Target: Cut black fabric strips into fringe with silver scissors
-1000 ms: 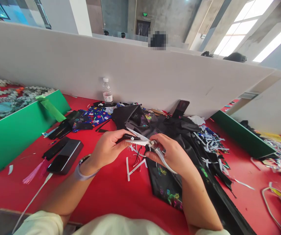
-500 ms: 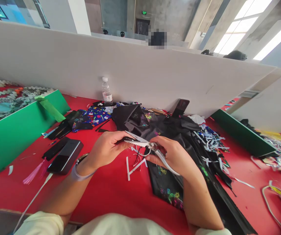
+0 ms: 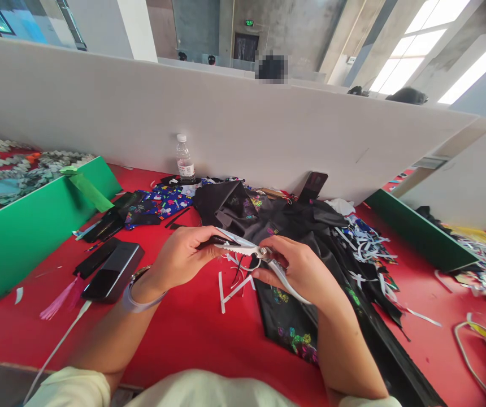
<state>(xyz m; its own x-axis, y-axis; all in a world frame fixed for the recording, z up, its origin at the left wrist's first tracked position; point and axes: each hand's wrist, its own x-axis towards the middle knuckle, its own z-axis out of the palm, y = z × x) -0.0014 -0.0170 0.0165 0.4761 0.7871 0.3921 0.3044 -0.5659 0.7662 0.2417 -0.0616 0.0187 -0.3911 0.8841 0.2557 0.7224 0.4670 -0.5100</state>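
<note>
Nearby, clear plastic bottle with unreadable label, left hand pinching small black fabric piece, right hand gripping silver metal scissors.

a clear bottle stands against the white partition, left of a leaning phone.

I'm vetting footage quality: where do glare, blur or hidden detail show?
Head view: windows upper right blow out white; a pixelated patch sits above the partition; the right edge falls into dark blur; the scissors look fairly sharp.
</note>
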